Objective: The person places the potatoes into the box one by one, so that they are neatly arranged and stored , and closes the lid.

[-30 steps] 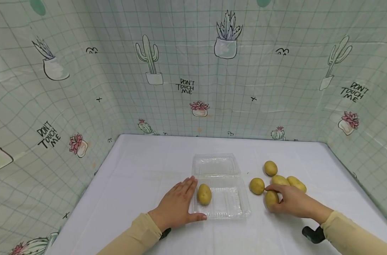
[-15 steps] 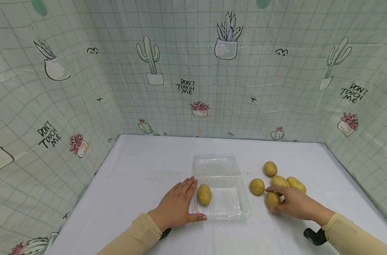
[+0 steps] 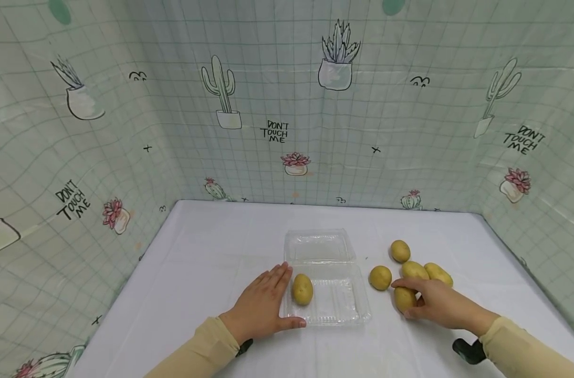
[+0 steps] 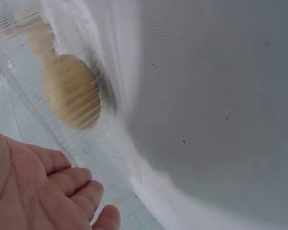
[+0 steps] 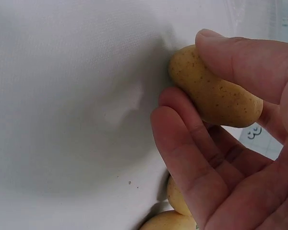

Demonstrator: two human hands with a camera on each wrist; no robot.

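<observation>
My right hand [image 3: 438, 301] grips a small yellow potato [image 3: 404, 300] between thumb and fingers, low at the table. In the right wrist view the thumb lies along one side of that potato [image 5: 216, 91], with fingertips on the other. My left hand [image 3: 263, 302] rests at the left edge of an opened clear plastic clamshell box [image 3: 336, 299], fingers straight along its side and thumb at the front corner. Inside the box, on its left side, lies one potato [image 3: 302, 289]. Through the clear wall, the left wrist view shows this potato [image 4: 72, 91] beside the open palm [image 4: 38, 187].
Several more potatoes lie around the right hand: one nearer the box [image 3: 380, 277], one at the back [image 3: 400, 251], and two touching [image 3: 414, 270] behind the hand. The box's lid [image 3: 319, 245] lies folded back. Patterned curtain [image 3: 287, 105] surrounds the white table [image 3: 211, 236].
The right hand, with its potato, has shifted very slightly toward the right and the front. The left hand and box have stayed in place.
</observation>
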